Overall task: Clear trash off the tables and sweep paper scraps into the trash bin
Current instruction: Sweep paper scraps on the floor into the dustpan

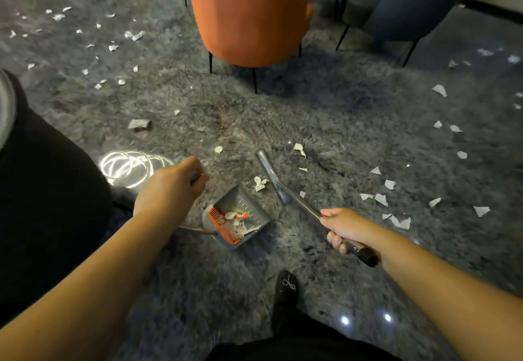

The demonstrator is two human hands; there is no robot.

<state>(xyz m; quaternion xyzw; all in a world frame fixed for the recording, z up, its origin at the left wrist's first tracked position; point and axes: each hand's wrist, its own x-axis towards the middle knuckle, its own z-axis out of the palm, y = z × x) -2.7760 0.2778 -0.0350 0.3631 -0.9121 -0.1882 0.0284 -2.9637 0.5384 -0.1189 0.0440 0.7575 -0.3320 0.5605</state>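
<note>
Fingers [338,243] of the right hand [343,230] curl round the dark grip of the broom handle [300,205], whose grey head [268,171] lies on the carpet [339,111] just beyond the dustpan [240,219]. The left hand [172,188] is closed round the dustpan's upright handle, thumb and fingers wrapped on it. The dustpan sits on the carpet between the two hands, its mouth facing the broom head, and holds some white scraps beside its orange comb. A crumpled scrap [259,183] lies just beside the pan's mouth, next to the broom head. More paper scraps [379,199] are scattered toward the carpet's right edge, and others far left near the orange chair [249,15]. The step in hand looks like sweeping scraps into the pan. Next, the broom probably must draw that nearest scrap over the lip while the left hand keeps the pan pressed flat.
</note>
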